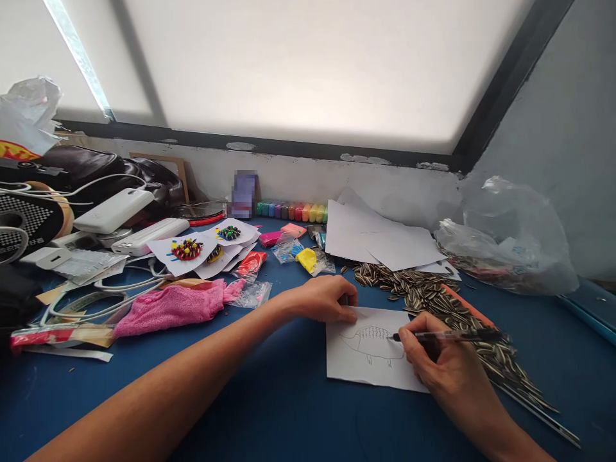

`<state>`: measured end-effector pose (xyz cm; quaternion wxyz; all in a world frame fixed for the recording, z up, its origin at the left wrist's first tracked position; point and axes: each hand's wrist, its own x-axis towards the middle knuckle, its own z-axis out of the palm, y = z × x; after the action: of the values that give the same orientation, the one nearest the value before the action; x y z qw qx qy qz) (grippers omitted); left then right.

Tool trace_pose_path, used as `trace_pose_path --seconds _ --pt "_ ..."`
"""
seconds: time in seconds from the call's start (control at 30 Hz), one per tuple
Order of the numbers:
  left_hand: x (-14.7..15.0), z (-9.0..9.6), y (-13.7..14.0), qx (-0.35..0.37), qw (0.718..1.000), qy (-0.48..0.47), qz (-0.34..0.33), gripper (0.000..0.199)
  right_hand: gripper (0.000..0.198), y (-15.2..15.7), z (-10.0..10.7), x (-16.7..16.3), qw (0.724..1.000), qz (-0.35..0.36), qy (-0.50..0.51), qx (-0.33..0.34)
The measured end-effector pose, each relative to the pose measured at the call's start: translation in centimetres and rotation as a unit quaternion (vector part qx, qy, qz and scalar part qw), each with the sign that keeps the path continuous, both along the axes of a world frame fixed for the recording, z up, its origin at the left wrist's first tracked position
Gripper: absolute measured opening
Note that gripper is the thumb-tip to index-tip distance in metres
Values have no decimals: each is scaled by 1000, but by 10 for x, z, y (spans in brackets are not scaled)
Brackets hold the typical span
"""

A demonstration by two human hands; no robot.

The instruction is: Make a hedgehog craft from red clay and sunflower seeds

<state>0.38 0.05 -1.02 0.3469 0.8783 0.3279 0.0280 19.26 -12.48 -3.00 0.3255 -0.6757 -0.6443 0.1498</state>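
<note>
A small white sheet of paper (353, 367) lies on the blue table in front of me. It bears a pen drawing of a rounded animal body (373, 343) with a pointed snout, short legs and rows of small marks on the back. My right hand (445, 369) grips a black pen (459, 335), its tip on the drawing near the back. My left hand (327, 298) rests at the paper's upper left corner, thumb on the sheet and fingers curled at its edge. A dark patch between thumb and fingers is unclear.
Striped sunflower seeds (423, 292) spread beyond and right of the paper. White sheets (380, 234), modelling clay packets (308, 260), decorated paper pieces (187, 250), a pink cloth (173, 311), power banks (149, 237), cables and a plastic bag (520, 244) lie around. Metal tweezers (539, 414) sit at right.
</note>
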Motion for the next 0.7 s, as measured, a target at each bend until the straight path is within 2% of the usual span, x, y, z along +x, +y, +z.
trace_pose_path --seconds 0.23,0.43,0.57,0.7 --pt "0 -2 1 3 1000 -9 -5 14 30 0 3 -2 1000 -1 -14 10" --pt "-2 -1 -1 5 1000 -5 -5 13 29 0 -1 1 1000 -13 10 -14" --pt "-2 -1 -1 0 1000 -3 -7 14 30 0 0 1 999 -41 17 -2" --pt "-2 -1 0 -5 1000 0 -8 14 29 -1 1 0 999 -39 2 18"
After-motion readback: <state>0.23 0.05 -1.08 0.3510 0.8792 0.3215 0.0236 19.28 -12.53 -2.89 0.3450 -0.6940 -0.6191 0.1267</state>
